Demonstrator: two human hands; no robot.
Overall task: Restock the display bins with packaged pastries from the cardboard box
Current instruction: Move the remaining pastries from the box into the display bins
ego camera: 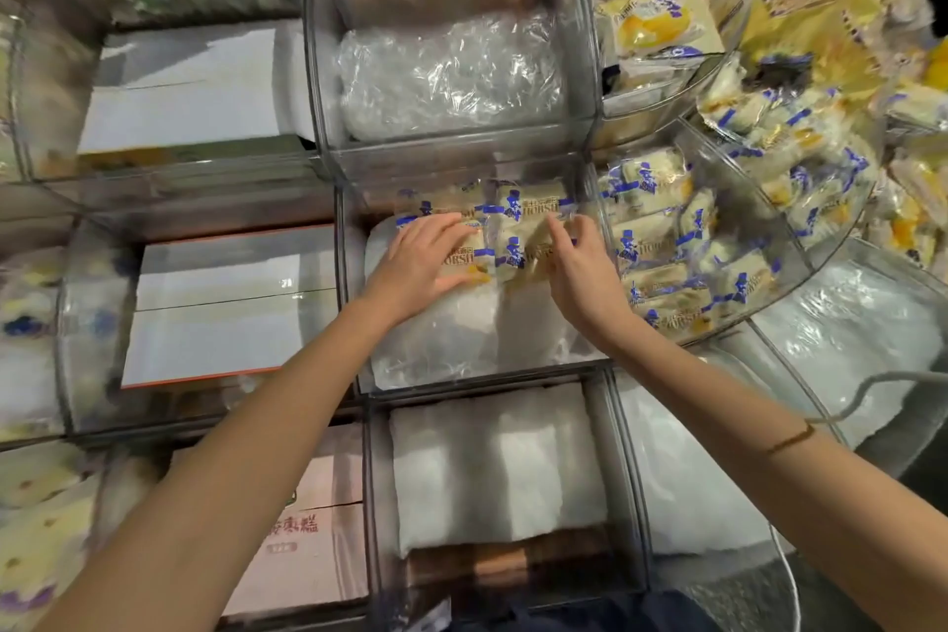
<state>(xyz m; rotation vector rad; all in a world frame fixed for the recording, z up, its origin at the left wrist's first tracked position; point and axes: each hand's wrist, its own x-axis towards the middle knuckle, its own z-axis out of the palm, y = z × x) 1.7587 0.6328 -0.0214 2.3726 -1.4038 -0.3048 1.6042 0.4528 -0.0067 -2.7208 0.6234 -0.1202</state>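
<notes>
Pressing packs under your flat left hand, right hand pinching one at 3 o'clock, you could skid them off the padding.

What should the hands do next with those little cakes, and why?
Probably slide the pastry packs snug to the back of the clear bin. The left hand lies flat on one, the right hand touches another, and the bare white padding in front leaves room for more.
</notes>
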